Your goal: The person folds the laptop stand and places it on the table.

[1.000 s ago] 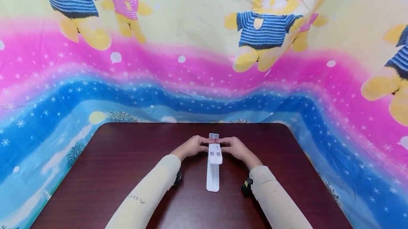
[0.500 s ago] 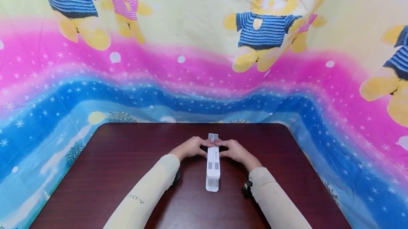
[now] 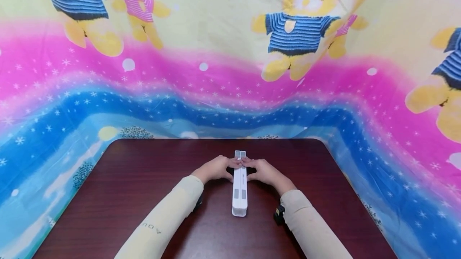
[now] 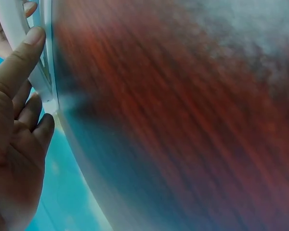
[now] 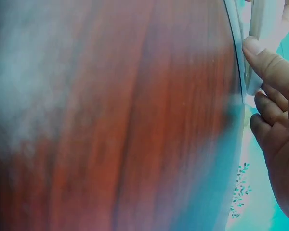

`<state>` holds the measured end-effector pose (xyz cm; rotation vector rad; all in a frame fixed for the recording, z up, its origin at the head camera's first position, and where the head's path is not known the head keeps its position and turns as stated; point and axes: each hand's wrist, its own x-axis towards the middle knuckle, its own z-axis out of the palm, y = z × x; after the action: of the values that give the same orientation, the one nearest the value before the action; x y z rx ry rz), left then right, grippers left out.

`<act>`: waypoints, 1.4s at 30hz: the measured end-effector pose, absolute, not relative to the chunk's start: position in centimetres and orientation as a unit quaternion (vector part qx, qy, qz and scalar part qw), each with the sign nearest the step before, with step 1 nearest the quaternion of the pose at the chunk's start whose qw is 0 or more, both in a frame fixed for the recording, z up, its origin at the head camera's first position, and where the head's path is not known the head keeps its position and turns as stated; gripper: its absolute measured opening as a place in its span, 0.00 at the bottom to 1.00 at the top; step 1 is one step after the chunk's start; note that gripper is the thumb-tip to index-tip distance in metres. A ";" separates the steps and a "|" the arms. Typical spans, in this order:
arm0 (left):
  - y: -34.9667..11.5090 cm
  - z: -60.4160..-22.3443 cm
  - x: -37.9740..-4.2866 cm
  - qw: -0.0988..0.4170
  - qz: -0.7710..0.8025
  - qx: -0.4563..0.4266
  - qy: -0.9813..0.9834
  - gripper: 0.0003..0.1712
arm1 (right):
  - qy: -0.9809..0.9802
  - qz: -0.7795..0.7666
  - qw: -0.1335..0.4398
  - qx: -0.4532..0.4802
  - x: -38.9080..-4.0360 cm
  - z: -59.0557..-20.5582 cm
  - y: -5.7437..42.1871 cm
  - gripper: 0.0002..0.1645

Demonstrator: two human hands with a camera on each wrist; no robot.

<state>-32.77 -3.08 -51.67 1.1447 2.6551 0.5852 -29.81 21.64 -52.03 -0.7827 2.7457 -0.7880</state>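
Note:
A white folding laptop stand [image 3: 240, 187] with grey pads lies lengthwise on the table, folded into a narrow bar. Its upper arm lies down nearly level over the base, with a thin gap at the near end. From the left, my left hand [image 3: 215, 167] grips its far part, thumb at the side and fingers over the top. My right hand [image 3: 267, 172] grips the same part from the right, fingertips close to the left hand's. In the left wrist view, the thumb [image 4: 26, 53] presses the stand's side. The right wrist view shows the other thumb [image 5: 265, 60] against it.
The dark red wooden table [image 3: 144, 187] has rounded far corners. Behind and beside it hangs a cloth [image 3: 216, 71] printed with bears and snowflakes. Small black wrist cameras [image 3: 279, 213] sit under both light sleeves.
The stand's raised upper arm has swung down toward me onto the base, closing most of the gap. Both hands stay at the far part, shifting only slightly.

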 end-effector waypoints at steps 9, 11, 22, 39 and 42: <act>-3.0 -51.5 -32.1 0.095 0.168 0.385 0.902 0.39 | 0.939 -0.189 0.073 -0.278 -29.3 -51.8 21.1 0.45; -3.0 -51.5 -32.0 0.094 0.166 0.384 0.904 0.39 | 0.943 -0.178 0.069 -0.273 -29.2 -51.8 21.0 0.45; -2.6 -51.3 -31.8 0.075 0.149 0.383 0.909 0.38 | 0.955 -0.135 0.066 -0.254 -28.8 -50.9 20.4 0.45; -2.5 -51.4 -31.0 0.074 0.156 0.374 0.911 0.37 | 0.959 -0.081 0.066 -0.262 -27.7 -50.1 20.1 0.44; -2.6 -51.3 -31.1 0.074 0.151 0.380 0.909 0.37 | 0.957 -0.069 0.071 -0.271 -27.7 -50.0 20.0 0.45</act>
<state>-31.07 -2.61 -51.28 1.1411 2.7299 0.4547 -27.67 20.04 -50.01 -0.8151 2.8790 -0.2082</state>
